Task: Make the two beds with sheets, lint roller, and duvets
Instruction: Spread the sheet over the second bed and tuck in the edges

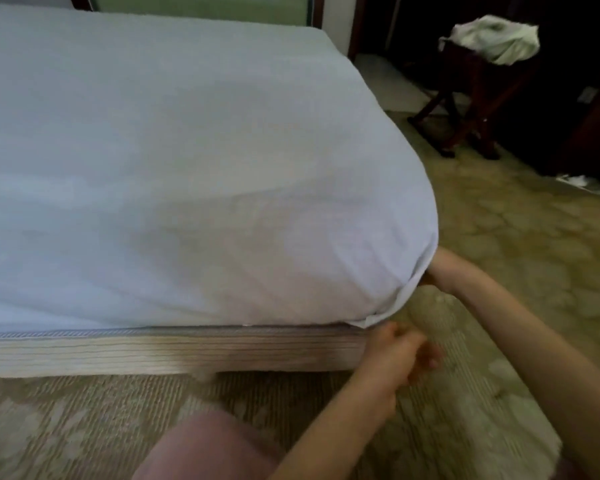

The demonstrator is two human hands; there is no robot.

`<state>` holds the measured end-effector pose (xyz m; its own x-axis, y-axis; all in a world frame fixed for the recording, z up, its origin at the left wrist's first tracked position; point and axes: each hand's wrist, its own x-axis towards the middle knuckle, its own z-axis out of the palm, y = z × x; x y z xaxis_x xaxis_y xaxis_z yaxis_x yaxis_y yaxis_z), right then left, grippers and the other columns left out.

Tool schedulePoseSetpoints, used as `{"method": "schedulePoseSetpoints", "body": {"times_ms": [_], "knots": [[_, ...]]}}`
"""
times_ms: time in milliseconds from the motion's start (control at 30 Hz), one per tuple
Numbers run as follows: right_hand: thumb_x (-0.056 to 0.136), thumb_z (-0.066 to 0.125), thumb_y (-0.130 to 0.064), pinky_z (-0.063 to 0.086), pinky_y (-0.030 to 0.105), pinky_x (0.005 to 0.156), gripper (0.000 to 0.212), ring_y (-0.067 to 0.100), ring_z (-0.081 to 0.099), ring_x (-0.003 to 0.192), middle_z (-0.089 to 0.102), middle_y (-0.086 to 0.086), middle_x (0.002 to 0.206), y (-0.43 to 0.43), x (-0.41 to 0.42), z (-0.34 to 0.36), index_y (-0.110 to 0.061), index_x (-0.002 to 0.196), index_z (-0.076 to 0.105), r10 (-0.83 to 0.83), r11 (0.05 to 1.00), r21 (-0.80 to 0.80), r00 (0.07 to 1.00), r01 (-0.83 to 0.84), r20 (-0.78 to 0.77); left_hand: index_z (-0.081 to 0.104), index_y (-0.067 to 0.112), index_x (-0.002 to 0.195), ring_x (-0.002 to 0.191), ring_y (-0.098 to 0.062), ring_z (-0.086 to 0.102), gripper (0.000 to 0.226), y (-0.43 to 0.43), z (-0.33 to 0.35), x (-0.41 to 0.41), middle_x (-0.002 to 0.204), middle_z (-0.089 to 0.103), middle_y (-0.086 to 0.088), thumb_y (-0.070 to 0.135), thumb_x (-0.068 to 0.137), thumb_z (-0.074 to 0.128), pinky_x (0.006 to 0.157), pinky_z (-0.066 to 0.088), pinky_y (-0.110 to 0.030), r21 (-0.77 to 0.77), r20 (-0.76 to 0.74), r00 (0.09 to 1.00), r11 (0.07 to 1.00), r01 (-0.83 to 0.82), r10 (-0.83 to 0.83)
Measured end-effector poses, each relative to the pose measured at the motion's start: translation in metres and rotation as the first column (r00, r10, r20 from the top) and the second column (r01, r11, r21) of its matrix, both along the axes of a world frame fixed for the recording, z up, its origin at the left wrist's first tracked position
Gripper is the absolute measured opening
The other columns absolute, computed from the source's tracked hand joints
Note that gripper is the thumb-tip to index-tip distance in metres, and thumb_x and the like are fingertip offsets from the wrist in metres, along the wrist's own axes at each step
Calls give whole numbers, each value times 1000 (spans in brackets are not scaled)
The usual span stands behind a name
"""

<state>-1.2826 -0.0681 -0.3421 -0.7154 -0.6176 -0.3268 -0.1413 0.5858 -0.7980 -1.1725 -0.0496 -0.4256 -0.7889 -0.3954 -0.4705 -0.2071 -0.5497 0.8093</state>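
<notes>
The sheet (187, 168) covered the corner of the bed (153, 351). The right hand (442, 268) reached beneath it, grip hidden; the left hand (399, 355) curled just below the hem, hold unclear.

Dim, soft, motion-blurred frame; right background nearly black.

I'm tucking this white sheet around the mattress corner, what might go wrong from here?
1. The sheet hem only just reaches the wooden base at the corner, so it may ride back up once released.
2. Your right hand is partly hidden behind that corner, so fingers might get pinched there.
3. Creases fan toward the corner, so pulling harder may tug the sheet loose elsewhere, out of view.
</notes>
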Motion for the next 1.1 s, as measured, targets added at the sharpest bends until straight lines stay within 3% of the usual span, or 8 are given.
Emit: {"method": "schedulePoseSetpoints", "body": {"times_ms": [167,233,367,500,633,767,933,1100], "knots": [[95,49,-31,39,18,48,21,10,49,65,55,-2,80,-36,-26,64,-12,94,56,-226,894,-420,967,158,-117,67,18,77,60,3,58,18,-25,31,-1,64,63,10,21,91,55,62,46,-15,-775,-246,969,607,-176,-32],[96,49,-35,39,21,63,18,7,51,75,55,-7,85,-58,-24,87,-19,93,57,-91,853,-518,960,-63,-266,72,18,84,74,-3,64,20,-35,34,1,79,69,9,24,92,54,74,52,-21,-813,-197,966,579,-65,-167],[96,42,-43,24,29,98,22,11,32,117,44,-16,113,-74,-28,87,-38,109,58,317,891,-94,757,-445,-572,68,16,103,84,-2,57,18,-21,18,-7,88,59,13,25,93,56,79,44,-15,-832,68,977,530,167,-201],[95,46,-30,20,21,102,18,4,26,121,44,-33,101,-65,-47,62,-39,104,60,282,779,-385,825,-495,-490,63,22,111,90,-3,56,21,-15,7,-31,91,59,14,29,94,55,90,44,-19,-785,242,959,552,283,-147],[92,48,-15,22,-1,86,26,-3,33,112,46,-48,92,-68,-62,40,-38,91,61,305,585,-623,853,-519,-424,56,25,123,105,-7,58,34,-26,9,-88,93,54,20,18,90,59,89,46,-17,-725,176,969,689,7,175],[89,47,-13,38,19,90,21,12,50,103,55,-14,101,-84,-104,17,-26,95,63,51,463,-735,843,-495,-535,39,52,102,98,13,54,47,-32,8,-142,103,55,25,10,87,56,91,49,-21,-695,61,913,673,-251,404],[87,53,-9,46,35,83,16,20,57,92,56,4,103,-100,-164,-39,-14,102,51,381,655,-440,772,-614,-509,37,24,140,123,-4,47,47,-57,0,-186,134,50,8,16,95,49,107,38,-27,-822,-3,728,413,-391,685],[91,50,-13,46,32,92,17,23,57,107,60,3,109,-98,-217,-99,-15,106,58,847,390,32,345,-920,-404,54,14,129,113,-24,60,36,-72,-29,-228,112,65,-8,10,93,50,95,45,-33,-764,101,585,439,-472,805]]}}
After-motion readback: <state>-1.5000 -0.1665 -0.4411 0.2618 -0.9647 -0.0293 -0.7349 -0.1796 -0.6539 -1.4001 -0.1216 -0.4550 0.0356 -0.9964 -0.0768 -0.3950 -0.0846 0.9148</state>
